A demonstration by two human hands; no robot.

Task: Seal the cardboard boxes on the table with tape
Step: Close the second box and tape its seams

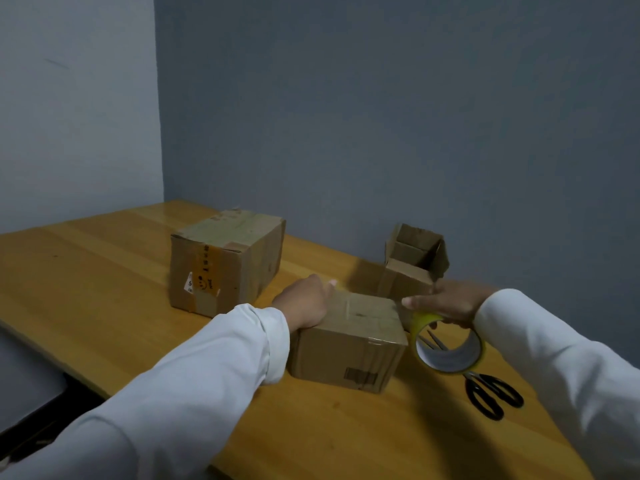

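Cardboard front and centre: the small box (349,337) sits on the wooden worktop (104,271), flaps down, a strip of clear tape across its top. Left hand (306,303) lies on the box's left top edge, fingers flat and pressing, white sleeve (194,375) running back toward the camera. Right hand (446,301) hovers just beside the box's right corner, fingers curled round the yellow-edged tape roll (448,344), which hangs below the palm with its hollow core facing us. Black-handled scissors (491,393) lie on the worktop under and beyond the roll, blades partly seen through its core. Behind the small box stands an open box (412,265), flaps up, close to the grey wall (381,98). Further left, a larger taped box (225,261) stands apart from the others.
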